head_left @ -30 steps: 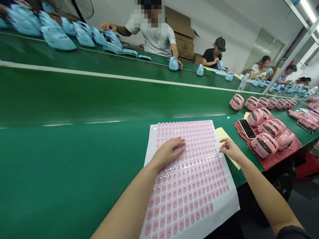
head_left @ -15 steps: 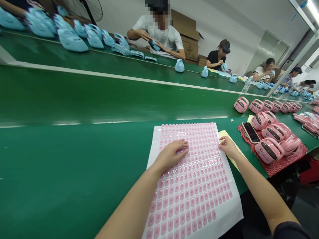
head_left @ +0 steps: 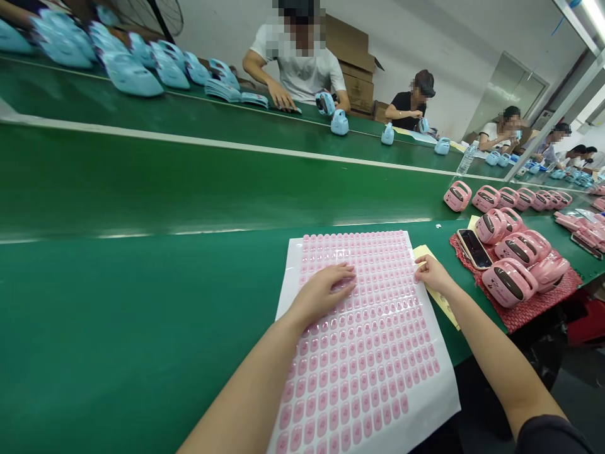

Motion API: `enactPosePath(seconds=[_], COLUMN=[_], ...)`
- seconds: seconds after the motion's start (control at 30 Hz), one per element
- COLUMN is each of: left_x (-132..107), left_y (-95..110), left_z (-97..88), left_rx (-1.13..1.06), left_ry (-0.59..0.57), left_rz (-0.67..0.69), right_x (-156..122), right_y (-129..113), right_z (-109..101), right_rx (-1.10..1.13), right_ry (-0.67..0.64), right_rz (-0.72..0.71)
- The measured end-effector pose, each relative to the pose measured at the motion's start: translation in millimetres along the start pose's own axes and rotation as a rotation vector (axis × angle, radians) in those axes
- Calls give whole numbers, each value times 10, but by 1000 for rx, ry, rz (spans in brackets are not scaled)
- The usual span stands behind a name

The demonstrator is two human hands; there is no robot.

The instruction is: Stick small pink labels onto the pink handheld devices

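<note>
A large white sheet of pink oval stickers (head_left: 363,328) lies on the green worktop in front of me, its near right corner hanging past the edge. Flat on the upper left part of the sheet rests my left hand (head_left: 326,289), fingers stretched out. My right hand (head_left: 431,274) pinches the sheet's right edge between thumb and fingers. Under that hand, partly covered by the sheet, is a yellow paper (head_left: 442,302). Some stickers are hidden beneath my left hand and forearm.
To the right, pink handled plastic cases (head_left: 509,282) and a phone (head_left: 474,249) sit on a red bubble-wrap mat (head_left: 548,313). More pink cases (head_left: 486,200) line the green belt (head_left: 236,183). Across it, co-workers handle light-blue cases (head_left: 339,123); a clear bottle (head_left: 467,158) stands farther right.
My hands and the sticker sheet stay almost in place. Across the belt, the co-worker in white has lowered a blue case to one side and reached a hand down to the flat blue pieces.
</note>
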State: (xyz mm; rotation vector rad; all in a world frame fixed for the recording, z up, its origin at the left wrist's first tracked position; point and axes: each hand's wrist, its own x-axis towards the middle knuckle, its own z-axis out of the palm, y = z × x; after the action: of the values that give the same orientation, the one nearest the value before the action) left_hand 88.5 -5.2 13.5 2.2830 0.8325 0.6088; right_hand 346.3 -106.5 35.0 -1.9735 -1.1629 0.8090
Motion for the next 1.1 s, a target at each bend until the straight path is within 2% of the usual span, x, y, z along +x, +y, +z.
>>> enactPosePath(seconds=[0.2,0.33,0.4,0.47,0.57,0.63,0.7,0.77,0.93,1.03,1.1], left_x=[0,2,5,8,14,16,17,14,5,7,10], left_y=[-4,17,27,30,16,7,7,19,56,56,48], left_z=[-6,-12,-10,-1,19,29,32,26,4,-1,0], left_rx=[6,9,7,3,-5,-10,-13,-14,-13,-14,-14], left_ry=[-2,1,1,-2,-6,-6,-8,-10,-15,-16,-15], left_rz=[8,6,2,-5,-14,-18,-19,-21,-31,-32,-31], right_x=[50,-124,-356,-682,-1231,-1535,-1737,-1837,-1883,-1911,-1938], right_y=[14,-14,-2,58,227,353,452,506,536,594,642], right_z=[56,60,88,142,241,306,370,434,587,667,695], right_rx=[-159,-246,-268,-278,-309,-356,-408,-440,-431,-399,-375], right_ry=[68,170,175,120,-29,-78,-36,64,315,370,342], right_rz=[-64,-173,-226,-302,-509,-643,-721,-783,-866,-865,-830])
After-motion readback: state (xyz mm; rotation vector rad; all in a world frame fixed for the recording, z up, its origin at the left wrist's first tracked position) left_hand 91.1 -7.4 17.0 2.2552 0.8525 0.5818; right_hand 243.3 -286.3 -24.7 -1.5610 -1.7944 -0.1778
